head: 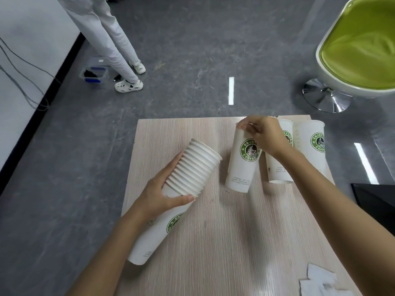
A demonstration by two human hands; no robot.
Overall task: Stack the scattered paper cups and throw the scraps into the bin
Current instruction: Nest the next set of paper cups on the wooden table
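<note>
Head camera, looking down at a light wooden table [213, 242] on a grey floor.

Your left hand [162, 193] wraps around a tall stack of nested paper cups [192, 171], thumb on the near side and fingers curled round the far side. The stack tilts, with its ribbed rims pointing up and to the right and its base down near the table's left edge.

Your right hand [265, 135] reaches across the far part of the table and pinches the top rim of a single paper cup [243, 165] with a green coffee logo. This cup is roughly upright, just right of the stack's open end. You cannot tell whether its base touches the table.

Two more logo cups stand at the far right corner: one cup [280, 169] partly hidden behind your right wrist, and another cup [312, 146] just beside it.

White paper scraps [320, 280] lie at the near right edge of the table.

Off the table are a green swivel chair [359, 50] at top right, a black object [376, 199] at right, and another person's white-trousered legs [111, 39] at top left.
</note>
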